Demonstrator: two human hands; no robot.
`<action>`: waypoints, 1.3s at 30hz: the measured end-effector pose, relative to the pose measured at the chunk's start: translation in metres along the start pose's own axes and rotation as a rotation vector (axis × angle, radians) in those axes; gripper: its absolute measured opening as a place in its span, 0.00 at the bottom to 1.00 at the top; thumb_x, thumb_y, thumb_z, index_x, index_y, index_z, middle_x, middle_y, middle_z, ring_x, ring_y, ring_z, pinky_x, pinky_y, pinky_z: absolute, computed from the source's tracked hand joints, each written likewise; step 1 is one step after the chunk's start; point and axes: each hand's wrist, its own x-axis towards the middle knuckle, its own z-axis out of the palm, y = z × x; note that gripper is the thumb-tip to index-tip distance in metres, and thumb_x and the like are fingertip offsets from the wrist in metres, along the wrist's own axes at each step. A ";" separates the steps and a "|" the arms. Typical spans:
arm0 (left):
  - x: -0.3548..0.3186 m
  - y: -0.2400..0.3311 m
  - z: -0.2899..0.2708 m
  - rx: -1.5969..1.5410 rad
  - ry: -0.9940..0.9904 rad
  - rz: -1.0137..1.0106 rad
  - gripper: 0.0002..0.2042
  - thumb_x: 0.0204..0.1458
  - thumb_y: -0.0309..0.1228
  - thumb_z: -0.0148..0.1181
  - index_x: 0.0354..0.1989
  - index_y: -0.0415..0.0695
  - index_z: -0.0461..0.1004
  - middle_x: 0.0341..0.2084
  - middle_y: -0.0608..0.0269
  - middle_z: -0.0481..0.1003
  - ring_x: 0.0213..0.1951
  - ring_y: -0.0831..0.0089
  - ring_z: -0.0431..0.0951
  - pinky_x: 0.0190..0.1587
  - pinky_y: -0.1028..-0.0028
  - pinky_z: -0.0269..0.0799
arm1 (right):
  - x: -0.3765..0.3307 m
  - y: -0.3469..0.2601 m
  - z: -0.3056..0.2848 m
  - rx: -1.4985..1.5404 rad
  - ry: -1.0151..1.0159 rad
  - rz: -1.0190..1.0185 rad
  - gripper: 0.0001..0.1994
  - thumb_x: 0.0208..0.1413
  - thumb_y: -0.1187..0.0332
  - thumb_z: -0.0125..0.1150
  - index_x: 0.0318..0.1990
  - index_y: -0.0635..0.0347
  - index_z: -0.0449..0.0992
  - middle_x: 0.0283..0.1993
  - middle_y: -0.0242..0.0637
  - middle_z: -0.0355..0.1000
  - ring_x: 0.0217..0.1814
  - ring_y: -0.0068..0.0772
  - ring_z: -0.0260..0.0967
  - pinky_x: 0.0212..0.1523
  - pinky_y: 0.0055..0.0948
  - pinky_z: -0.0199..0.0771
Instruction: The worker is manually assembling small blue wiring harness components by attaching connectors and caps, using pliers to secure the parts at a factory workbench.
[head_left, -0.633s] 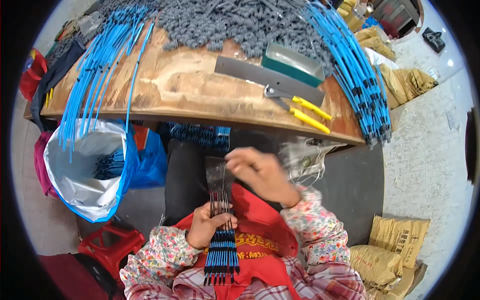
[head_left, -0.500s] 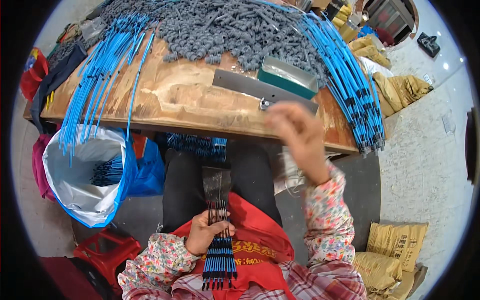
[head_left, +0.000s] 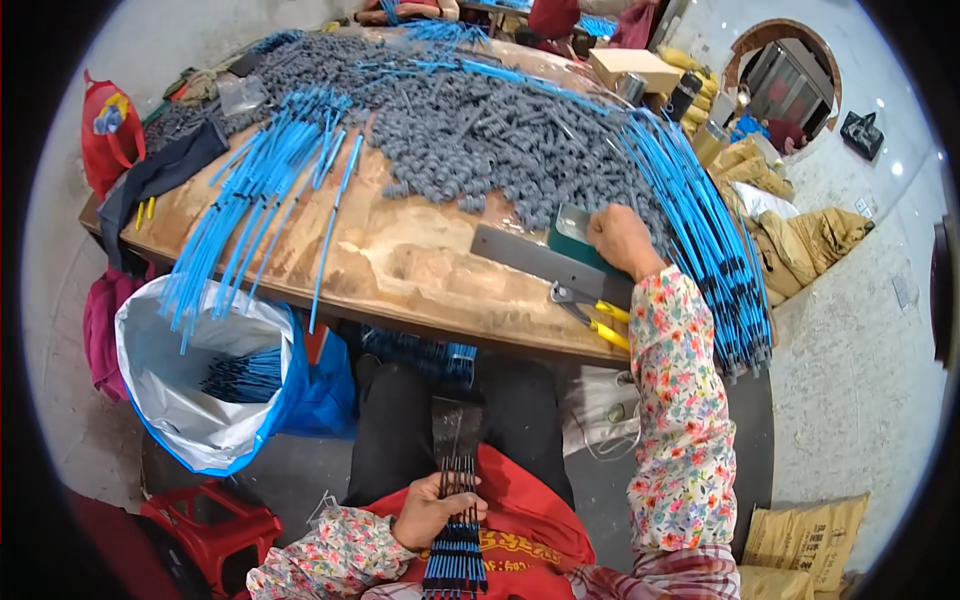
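My left hand (head_left: 428, 514), low over my lap, is closed round a flat row of thin blue-and-black rods (head_left: 457, 560), which stand side by side with dark tips above the fingers. On the table at the right, my right hand (head_left: 622, 240) reaches into a small green box (head_left: 570, 242); its fingers are bent, and their tips and anything between them are hidden. A grey metal strip (head_left: 520, 257) lies along the near side of the box. Just in front of it rest pliers with yellow handles (head_left: 610, 333), jaws toward the strip.
Grey ribbed plastic parts (head_left: 470, 130) are heaped across the wooden table (head_left: 420, 290). Blue rods lie in bundles at left (head_left: 245, 195) and right (head_left: 705, 220). A white-lined blue bag (head_left: 200, 430) and a red stool (head_left: 215, 530) stand at lower left. Other people sit at the far side.
My right hand has moved forward from over the pliers into the green box, uncovering the yellow handles. The view has tilted up. My left hand keeps the rods over my lap.
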 end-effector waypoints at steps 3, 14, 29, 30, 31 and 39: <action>0.002 0.001 0.001 -0.016 0.003 -0.017 0.11 0.52 0.17 0.53 0.44 0.32 0.68 0.29 0.50 0.78 0.31 0.65 0.81 0.36 0.70 0.79 | -0.005 0.006 -0.008 -0.024 -0.064 -0.040 0.09 0.47 0.66 0.53 0.26 0.59 0.79 0.28 0.52 0.73 0.34 0.54 0.72 0.37 0.47 0.73; -0.006 -0.002 0.000 -0.008 0.003 -0.035 0.09 0.54 0.19 0.52 0.44 0.34 0.69 0.29 0.54 0.78 0.31 0.70 0.80 0.36 0.74 0.78 | -0.021 0.000 -0.007 0.264 0.254 -0.089 0.05 0.50 0.72 0.55 0.28 0.63 0.75 0.27 0.47 0.72 0.29 0.44 0.72 0.32 0.34 0.70; 0.001 0.004 0.005 0.011 0.051 -0.021 0.10 0.53 0.19 0.52 0.44 0.35 0.68 0.28 0.57 0.77 0.29 0.73 0.79 0.34 0.76 0.76 | -0.202 -0.129 -0.015 1.031 -0.233 -0.171 0.06 0.53 0.81 0.54 0.38 0.65 0.74 0.32 0.33 0.67 0.30 0.22 0.64 0.31 0.20 0.63; 0.002 0.006 0.008 0.019 0.056 -0.038 0.10 0.53 0.19 0.52 0.45 0.35 0.68 0.29 0.55 0.78 0.29 0.72 0.79 0.34 0.75 0.76 | -0.216 -0.126 -0.003 1.064 -0.288 -0.162 0.06 0.52 0.81 0.55 0.38 0.65 0.74 0.32 0.34 0.68 0.30 0.24 0.65 0.31 0.20 0.64; 0.001 0.005 0.006 0.020 0.062 -0.041 0.11 0.53 0.19 0.52 0.45 0.34 0.68 0.29 0.54 0.78 0.30 0.70 0.80 0.35 0.74 0.77 | -0.228 -0.128 0.007 1.095 -0.345 -0.169 0.07 0.51 0.81 0.55 0.38 0.65 0.74 0.32 0.36 0.68 0.30 0.26 0.65 0.32 0.21 0.64; -0.004 0.001 0.004 0.018 0.057 -0.060 0.10 0.54 0.20 0.52 0.45 0.36 0.69 0.29 0.58 0.77 0.29 0.74 0.79 0.35 0.77 0.77 | -0.261 -0.142 0.015 1.111 -0.466 -0.018 0.05 0.50 0.80 0.58 0.36 0.66 0.75 0.30 0.35 0.68 0.27 0.26 0.65 0.28 0.22 0.64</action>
